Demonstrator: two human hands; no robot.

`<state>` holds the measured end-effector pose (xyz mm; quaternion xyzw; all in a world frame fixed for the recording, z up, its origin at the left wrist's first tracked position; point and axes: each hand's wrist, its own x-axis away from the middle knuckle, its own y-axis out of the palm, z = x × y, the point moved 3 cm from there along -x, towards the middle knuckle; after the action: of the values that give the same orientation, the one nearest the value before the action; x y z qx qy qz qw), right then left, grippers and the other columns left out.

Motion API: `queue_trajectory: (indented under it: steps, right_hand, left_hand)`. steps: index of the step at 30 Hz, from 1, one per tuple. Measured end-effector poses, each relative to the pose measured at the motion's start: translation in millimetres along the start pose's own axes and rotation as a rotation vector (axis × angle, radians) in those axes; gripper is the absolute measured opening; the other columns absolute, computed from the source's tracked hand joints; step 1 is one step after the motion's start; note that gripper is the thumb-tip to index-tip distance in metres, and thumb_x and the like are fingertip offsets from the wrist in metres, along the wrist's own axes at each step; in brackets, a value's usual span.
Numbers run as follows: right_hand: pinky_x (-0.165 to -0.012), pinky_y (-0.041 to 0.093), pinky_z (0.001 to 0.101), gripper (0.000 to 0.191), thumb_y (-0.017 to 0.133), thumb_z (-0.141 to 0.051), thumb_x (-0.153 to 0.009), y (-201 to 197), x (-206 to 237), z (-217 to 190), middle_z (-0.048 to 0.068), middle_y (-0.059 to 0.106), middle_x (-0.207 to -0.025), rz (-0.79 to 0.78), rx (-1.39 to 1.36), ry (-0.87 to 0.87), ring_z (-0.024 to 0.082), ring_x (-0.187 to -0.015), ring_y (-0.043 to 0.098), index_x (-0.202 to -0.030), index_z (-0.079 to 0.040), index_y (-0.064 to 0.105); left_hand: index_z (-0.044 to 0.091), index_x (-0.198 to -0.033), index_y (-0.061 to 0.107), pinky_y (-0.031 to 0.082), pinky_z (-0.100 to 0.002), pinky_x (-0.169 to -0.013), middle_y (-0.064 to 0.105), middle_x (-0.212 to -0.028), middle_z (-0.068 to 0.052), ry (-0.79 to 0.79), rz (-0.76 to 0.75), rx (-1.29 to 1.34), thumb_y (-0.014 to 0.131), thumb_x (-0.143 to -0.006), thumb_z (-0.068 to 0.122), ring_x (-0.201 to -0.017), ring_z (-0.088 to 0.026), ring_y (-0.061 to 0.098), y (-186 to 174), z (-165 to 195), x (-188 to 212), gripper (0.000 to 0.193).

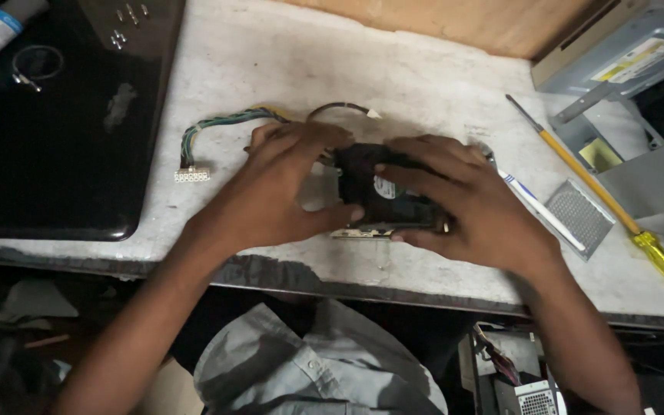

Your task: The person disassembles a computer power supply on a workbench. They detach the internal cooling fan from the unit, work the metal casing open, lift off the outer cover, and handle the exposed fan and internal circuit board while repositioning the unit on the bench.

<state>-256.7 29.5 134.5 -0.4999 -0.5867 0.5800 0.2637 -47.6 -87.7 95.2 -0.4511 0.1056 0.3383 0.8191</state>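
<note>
Shirt: nearest me I see a grey shirt point(317, 369) at the bottom of the view, below the edge of the counter point(270, 61).
Forearms: both come up from the lower corners and meet over the middle of the counter.
Left hand: my left hand point(270, 196) lies palm down, fingers spread and pointing right and away, thumb tip pressed on the near left corner of the fan.
Right hand: my right hand point(466, 204) lies palm down, fingers pointing left, gripping the fan from its right side and over the top.
Grip: both hands are closed on the fan, fingers narrow around it.
Fan: I see a small black boxy fan point(386, 192) with a round pale label on top; much of it is hidden by fingers.
Position: it rests on the counter near the front edge, between my hands.
Axis: its long side runs left to right, roughly along the counter edge, label facing up.
Wires: a green and grey bundle of wires point(217, 127) curves left from behind my left hand to a white plug point(192, 175).
Right side: a pen point(539, 207), a mesh plate point(582, 215) and a yellow-handled screwdriver point(601, 196) lie well apart from the fan.
Left side: a black laptop point(55, 131) lies flat.
Far right: a grey disc drive point(624, 54).
</note>
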Motion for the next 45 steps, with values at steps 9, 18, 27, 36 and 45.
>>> queue_trajectory:
  steps: [9, 18, 27, 36, 45]
  right_hand:
    - [-0.114, 0.049, 0.0472, 0.072, 0.089, -0.024, -0.064, 1.3, -0.2, 5.8, 0.011, 0.057, -0.150, 0.016, -0.207, -0.014, 0.034, -0.139, 0.055, -0.132, -0.014, 0.069]
    - [-0.113, 0.036, 0.0452, 0.071, 0.089, -0.036, -0.069, -7.6, -15.1, 14.1, 0.012, 0.058, -0.147, -0.105, -0.098, -0.153, 0.029, -0.137, 0.054, -0.134, -0.014, 0.068]
    - [-0.118, 0.042, 0.0439, 0.093, 0.092, -0.026, -0.064, -0.5, -5.6, 20.9, 0.011, 0.058, -0.150, -0.045, -0.279, -0.024, 0.030, -0.140, 0.055, -0.145, -0.011, 0.049]
    - [-0.116, 0.033, 0.0509, 0.107, 0.095, -0.031, -0.055, -9.2, -4.9, 18.0, 0.018, 0.049, -0.153, -0.081, -0.161, 0.001, 0.037, -0.144, 0.044, -0.147, -0.008, 0.046]
    - [-0.118, 0.044, 0.0488, 0.098, 0.092, -0.034, -0.060, -27.8, 6.1, 34.0, 0.015, 0.052, -0.155, -0.003, -0.209, -0.018, 0.036, -0.141, 0.054, -0.145, -0.009, 0.050]
  left_hand:
    - [0.003, -0.147, 0.047, 0.029, -0.051, -0.116, 0.056, -0.145, -0.021, 0.032, -0.093, 0.026, 0.096, -0.064, 0.045, -0.138, -0.040, 0.048, -6.5, 0.4, 1.5, 0.105]
    - [0.012, -0.144, 0.056, 0.032, -0.049, -0.124, 0.058, -0.150, -0.012, 0.074, -0.162, 0.077, 0.091, -0.071, 0.038, -0.143, -0.030, 0.052, -5.5, -3.0, -0.1, 0.085]
    - [0.011, -0.134, 0.064, 0.024, -0.056, -0.120, 0.054, -0.148, -0.018, 0.112, -0.108, -0.051, 0.090, -0.072, 0.045, -0.143, -0.033, 0.046, -1.9, 5.9, 1.4, 0.076]
    - [0.009, -0.135, 0.061, 0.028, -0.051, -0.119, 0.054, -0.148, -0.015, 0.206, -0.028, -0.049, 0.089, -0.074, 0.043, -0.143, -0.034, 0.046, -1.5, 12.4, 3.0, 0.076]
    - [0.010, -0.122, 0.063, 0.032, -0.047, -0.110, 0.056, -0.136, -0.011, 0.203, 0.065, -0.073, 0.092, -0.066, 0.034, -0.133, -0.033, 0.047, -1.4, 12.5, 3.3, 0.068]
